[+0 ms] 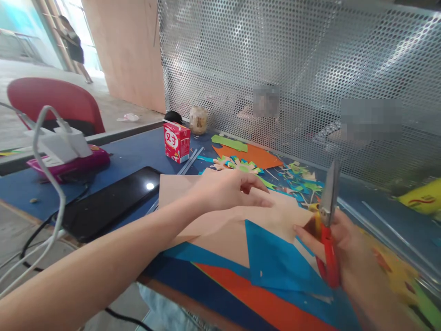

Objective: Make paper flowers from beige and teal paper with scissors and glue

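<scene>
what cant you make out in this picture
All in the head view:
Beige paper: partly covered by the left hand.
Right hand: some fingers hidden behind the scissors.
Yellow packet: cut off by the right edge.
Jar: contents too small and blurred.

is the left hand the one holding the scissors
No, the scissors are in the right hand, while the left hand is at the pale paper.
</scene>
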The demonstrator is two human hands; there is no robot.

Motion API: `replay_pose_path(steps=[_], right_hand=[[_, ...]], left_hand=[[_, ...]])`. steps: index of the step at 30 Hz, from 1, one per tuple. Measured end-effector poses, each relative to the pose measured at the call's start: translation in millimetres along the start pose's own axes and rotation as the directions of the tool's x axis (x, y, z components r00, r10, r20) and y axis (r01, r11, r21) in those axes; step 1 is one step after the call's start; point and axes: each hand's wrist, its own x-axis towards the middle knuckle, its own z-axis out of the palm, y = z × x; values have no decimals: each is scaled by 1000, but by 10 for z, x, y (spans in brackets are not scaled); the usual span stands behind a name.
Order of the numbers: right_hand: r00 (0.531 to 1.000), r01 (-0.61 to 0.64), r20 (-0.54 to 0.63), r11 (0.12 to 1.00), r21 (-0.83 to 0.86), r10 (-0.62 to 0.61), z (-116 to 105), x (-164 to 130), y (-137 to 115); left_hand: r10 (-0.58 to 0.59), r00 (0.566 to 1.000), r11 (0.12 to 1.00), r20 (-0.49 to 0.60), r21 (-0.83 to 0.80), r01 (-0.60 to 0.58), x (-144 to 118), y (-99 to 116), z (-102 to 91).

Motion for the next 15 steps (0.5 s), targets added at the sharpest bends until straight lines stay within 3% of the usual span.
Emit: replay_pose_path(steps=[3,6,10,13,15], right_hand=[[998,-63,-8,994,-86,63,-65,41,0],[997,-59,-51,975,-212,49,-105,36,-46],[999,-25,22,997,-70,26,-108,-31,-118],[995,-36,92,998,-43,40,-113,-24,-89],[998,-12,54,998,-68,16,-109,12,-35]], left_hand=[[-33,996,989,79,-141,44,5,-25,39],[-2,991,940,132,-338,47,10,-26,80],[5,999,871,-41,-490,-24,24,32,60],[29,977,881,-213,-456,-126,16,82,8],[88,970,906,-226,-387,-172,-1,107,-2]])
